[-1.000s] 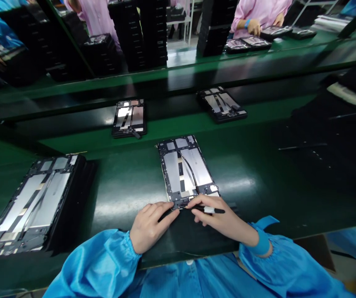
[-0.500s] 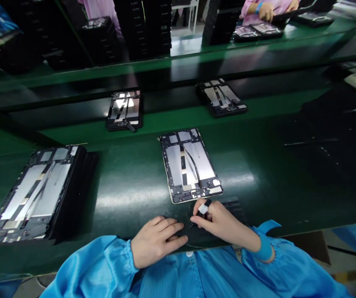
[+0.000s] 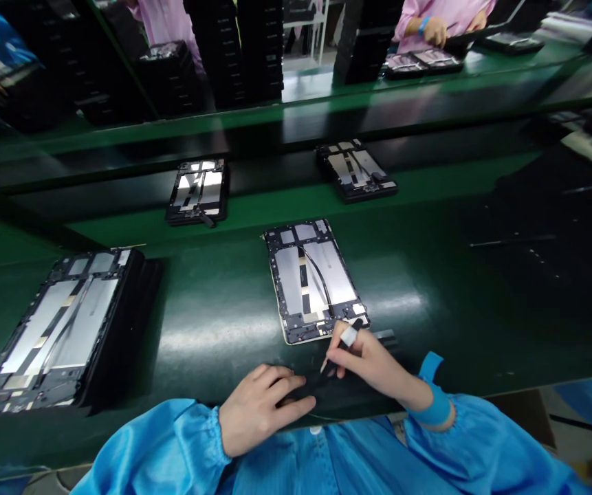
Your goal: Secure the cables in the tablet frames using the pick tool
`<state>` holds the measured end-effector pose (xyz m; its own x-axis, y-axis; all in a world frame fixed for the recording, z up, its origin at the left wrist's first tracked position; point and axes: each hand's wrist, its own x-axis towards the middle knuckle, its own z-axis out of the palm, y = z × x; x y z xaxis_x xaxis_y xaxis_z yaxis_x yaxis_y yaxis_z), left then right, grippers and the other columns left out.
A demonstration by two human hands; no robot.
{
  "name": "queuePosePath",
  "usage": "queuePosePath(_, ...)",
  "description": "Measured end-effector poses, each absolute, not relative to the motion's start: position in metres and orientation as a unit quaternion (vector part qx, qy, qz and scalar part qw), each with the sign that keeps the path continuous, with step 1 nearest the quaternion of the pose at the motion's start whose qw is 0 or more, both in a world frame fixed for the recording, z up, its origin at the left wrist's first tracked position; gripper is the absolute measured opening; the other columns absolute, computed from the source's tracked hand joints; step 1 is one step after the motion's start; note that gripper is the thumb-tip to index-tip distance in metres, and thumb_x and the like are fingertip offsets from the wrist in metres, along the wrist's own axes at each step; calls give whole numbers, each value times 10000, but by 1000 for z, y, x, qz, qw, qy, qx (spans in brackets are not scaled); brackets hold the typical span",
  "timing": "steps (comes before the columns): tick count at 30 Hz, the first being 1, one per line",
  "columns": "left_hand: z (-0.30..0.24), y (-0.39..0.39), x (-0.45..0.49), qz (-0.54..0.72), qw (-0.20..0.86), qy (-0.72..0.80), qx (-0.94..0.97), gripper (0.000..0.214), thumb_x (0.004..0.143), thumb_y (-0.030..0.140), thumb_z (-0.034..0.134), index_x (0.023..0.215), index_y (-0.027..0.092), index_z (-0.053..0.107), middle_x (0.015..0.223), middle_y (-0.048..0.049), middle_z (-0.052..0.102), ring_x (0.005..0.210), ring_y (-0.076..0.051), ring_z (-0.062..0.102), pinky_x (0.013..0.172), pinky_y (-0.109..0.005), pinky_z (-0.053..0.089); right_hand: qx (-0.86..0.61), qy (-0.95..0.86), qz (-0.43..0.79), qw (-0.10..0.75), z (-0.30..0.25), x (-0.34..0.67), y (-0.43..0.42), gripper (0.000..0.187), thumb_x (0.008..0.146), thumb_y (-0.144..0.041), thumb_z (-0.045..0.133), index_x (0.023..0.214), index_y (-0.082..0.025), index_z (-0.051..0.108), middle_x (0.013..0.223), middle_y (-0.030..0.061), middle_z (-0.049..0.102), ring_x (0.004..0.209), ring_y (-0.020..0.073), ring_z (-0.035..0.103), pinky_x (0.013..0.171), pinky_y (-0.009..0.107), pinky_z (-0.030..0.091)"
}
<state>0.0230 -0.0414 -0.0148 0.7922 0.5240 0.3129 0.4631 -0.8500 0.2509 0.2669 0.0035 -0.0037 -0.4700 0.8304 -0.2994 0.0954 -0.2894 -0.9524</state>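
Note:
My right hand [image 3: 365, 357] is closed around slim dark tweezers [image 3: 350, 335] with white tape near the upper end. Their pale tip points down at a dark patch on the bench, too dim to make out. Palm down beside it lies my left hand [image 3: 265, 405], with its fingers stretched out and slightly apart and nothing seen in it. Just beyond my hands is an opened tablet [image 3: 316, 278], its inside facing up, with silver plates, a dark ribbon and a black cable. The right hand's knuckles overlap the tablet's near edge.
A stack of opened tablets [image 3: 63, 323] stands on the green bench [image 3: 213, 302] at left. Two more tablet piles, one left [image 3: 197, 189] and one right [image 3: 360, 168], sit along the back strip. Dark material [image 3: 548, 240] covers the right side. A co-worker's hands [image 3: 436, 32] work across the bench.
My right hand has moved slightly up and right with the tweezers, their tip lifting a little. My left hand stays nearly in place. The background has shifted slightly with the camera.

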Motion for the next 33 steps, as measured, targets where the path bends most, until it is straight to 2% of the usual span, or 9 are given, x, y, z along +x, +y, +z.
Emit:
queuePosePath(4, -12, -24, 24, 222, 77, 313, 920, 270, 986, 167, 461, 1212, 194, 606, 1113, -76, 666, 958, -168, 614, 780, -290, 519, -448, -532, 663, 278, 14, 267, 43, 322, 801, -462, 704, 784, -196, 524, 649, -15, 662, 597, 156, 696, 502, 238, 542)
queuePosePath(9, -18, -3, 25, 253, 25, 345, 904, 207, 978, 162, 484, 1130, 176, 622, 1065, -74, 686, 923, -166, 627, 782, -301, 547, -441, -554, 672, 217, 15, 256, 75, 304, 785, -427, 722, 790, -190, 531, 569, -22, 657, 624, 195, 730, 442, 209, 531)
queuePosePath(26, -25, -4, 25, 266, 37, 350, 897, 168, 945, 145, 563, 1103, 152, 620, 1074, -62, 691, 933, -183, 620, 814, -309, 532, -454, -565, 660, 198, 3, 249, 77, 217, 811, -349, 692, 791, -190, 546, 577, -5, 662, 618, 195, 728, 412, 192, 527)
queuePosePath(33, -26, -5, 25, 266, 41, 352, 897, 174, 949, 145, 558, 1113, 155, 614, 1085, -63, 687, 944, -188, 615, 823, -310, 522, -461, -564, 657, 196, 4, 249, 77, 252, 796, -380, 707, 803, -189, 543, 583, -2, 667, 624, 202, 734, 421, 196, 538)
